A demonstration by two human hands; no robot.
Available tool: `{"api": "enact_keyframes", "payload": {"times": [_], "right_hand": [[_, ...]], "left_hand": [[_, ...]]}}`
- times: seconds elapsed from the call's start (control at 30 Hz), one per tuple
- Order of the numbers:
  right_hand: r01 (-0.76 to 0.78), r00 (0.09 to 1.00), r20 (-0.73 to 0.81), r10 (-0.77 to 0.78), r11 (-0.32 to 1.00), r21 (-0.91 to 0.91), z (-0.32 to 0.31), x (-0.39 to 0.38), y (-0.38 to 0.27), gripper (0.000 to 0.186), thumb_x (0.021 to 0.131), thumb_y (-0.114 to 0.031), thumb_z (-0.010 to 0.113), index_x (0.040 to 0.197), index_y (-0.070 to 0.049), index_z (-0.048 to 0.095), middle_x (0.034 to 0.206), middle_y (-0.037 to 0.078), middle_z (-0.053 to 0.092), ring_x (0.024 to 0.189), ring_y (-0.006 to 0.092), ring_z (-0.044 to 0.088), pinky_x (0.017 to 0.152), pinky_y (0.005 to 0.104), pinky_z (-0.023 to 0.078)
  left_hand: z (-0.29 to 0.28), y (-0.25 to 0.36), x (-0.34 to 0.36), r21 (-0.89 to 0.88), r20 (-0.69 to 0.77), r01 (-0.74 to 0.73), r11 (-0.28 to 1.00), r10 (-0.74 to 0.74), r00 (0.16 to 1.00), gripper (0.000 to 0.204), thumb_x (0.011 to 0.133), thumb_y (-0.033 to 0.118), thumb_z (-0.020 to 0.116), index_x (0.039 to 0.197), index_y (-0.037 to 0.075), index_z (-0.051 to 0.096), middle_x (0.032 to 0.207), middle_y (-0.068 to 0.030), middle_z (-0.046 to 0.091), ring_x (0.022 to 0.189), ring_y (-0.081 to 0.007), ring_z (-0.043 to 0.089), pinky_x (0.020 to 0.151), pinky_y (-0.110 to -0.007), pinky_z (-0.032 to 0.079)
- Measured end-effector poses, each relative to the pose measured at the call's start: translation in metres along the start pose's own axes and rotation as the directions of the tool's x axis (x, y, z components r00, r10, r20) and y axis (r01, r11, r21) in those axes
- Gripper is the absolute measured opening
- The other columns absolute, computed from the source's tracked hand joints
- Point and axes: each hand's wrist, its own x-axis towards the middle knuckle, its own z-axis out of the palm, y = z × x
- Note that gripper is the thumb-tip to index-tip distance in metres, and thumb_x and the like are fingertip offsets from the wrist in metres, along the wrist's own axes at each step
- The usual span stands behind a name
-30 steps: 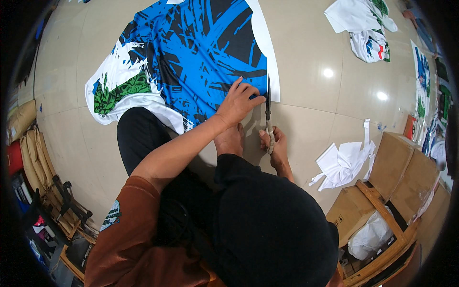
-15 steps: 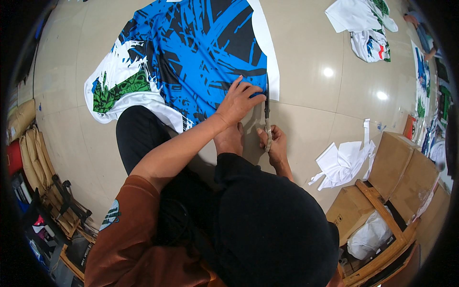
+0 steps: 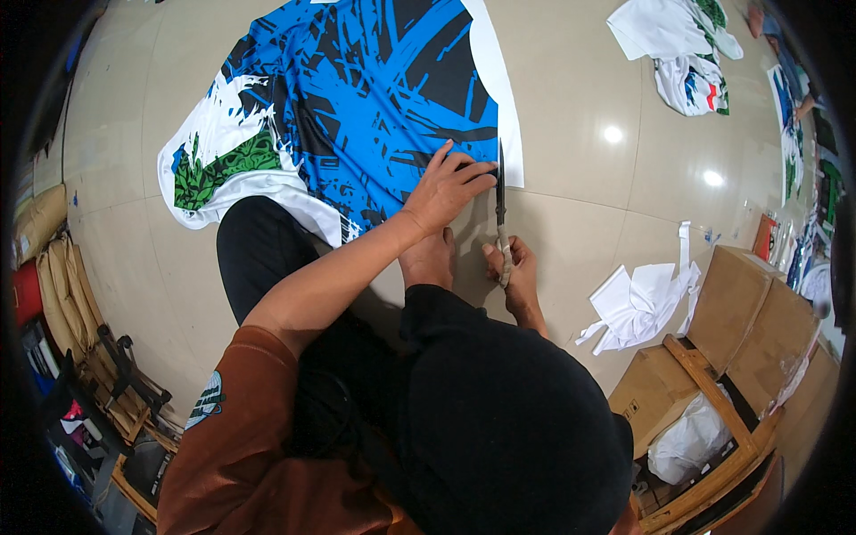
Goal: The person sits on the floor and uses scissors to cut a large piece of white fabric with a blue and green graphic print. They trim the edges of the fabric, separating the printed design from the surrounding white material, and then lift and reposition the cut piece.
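1. Fabric (image 3: 357, 98) – large printed sheet, blue with black strokes, white and green at the left end, white border on the right. It lies flat on the tiled floor (image 3: 580, 116), spread up and away from the person's knees.
2. Boxes (image 3: 740, 321) – brown cardboard, lower right, with a wooden frame (image 3: 704, 374) just beside them and a white bag (image 3: 687, 441) tucked in.
3. Sacks (image 3: 53, 267) – tan, stacked at the far left edge, well apart from the work.
4. More printed pieces (image 3: 687, 53) – white with colour, top right on the floor.
5. Scraps (image 3: 637, 303) – white offcuts in a crumpled pile, right of the hands, near the boxes.
6. Left hand (image 3: 446, 187) – palm down, fingers spread flat, pressing the fabric's lower right edge. Not gripping anything.
7. Right hand (image 3: 513, 267) – fingers closed round the scissors' handles, low near the foot (image 3: 428, 259).
8. Scissors (image 3: 501, 205) – dark blades point up, away from the person, running along the fabric's white border just beside the left fingertips. Can't tell if the blades are parted.
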Motion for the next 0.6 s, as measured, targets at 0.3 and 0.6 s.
{"api": "enact_keyframes", "payload": {"times": [0.3,0.6], "right_hand": [[0.021,1.000,-0.003,-0.021,1.000,-0.016,0.005,0.012,-0.006,0.034,0.092,-0.032,0.086,0.094,-0.010,0.061,0.069,-0.002,0.059,0.058,0.0087,0.054,0.057,0.0255,0.039],[0.006,1.000,-0.010,-0.006,1.000,-0.011,0.002,0.005,0.004,0.035,0.091,-0.031,0.088,0.095,-0.008,0.062,0.076,-0.001,0.061,0.063,0.0087,0.056,0.059,0.0260,0.043]], "left_hand": [[0.002,-0.003,-0.001,-0.038,0.001,-0.006,0.999,0.006,1.000,0.029,0.088,0.012,0.065,0.115,0.020,0.071,0.143,0.0067,0.066,0.122,-0.0251,0.061,0.126,-0.062,0.035],[0.003,-0.004,-0.001,-0.050,-0.037,-0.009,0.999,0.007,0.999,0.028,0.090,0.011,0.067,0.116,0.020,0.072,0.136,0.0034,0.064,0.120,-0.0229,0.060,0.127,-0.062,0.034]]}}
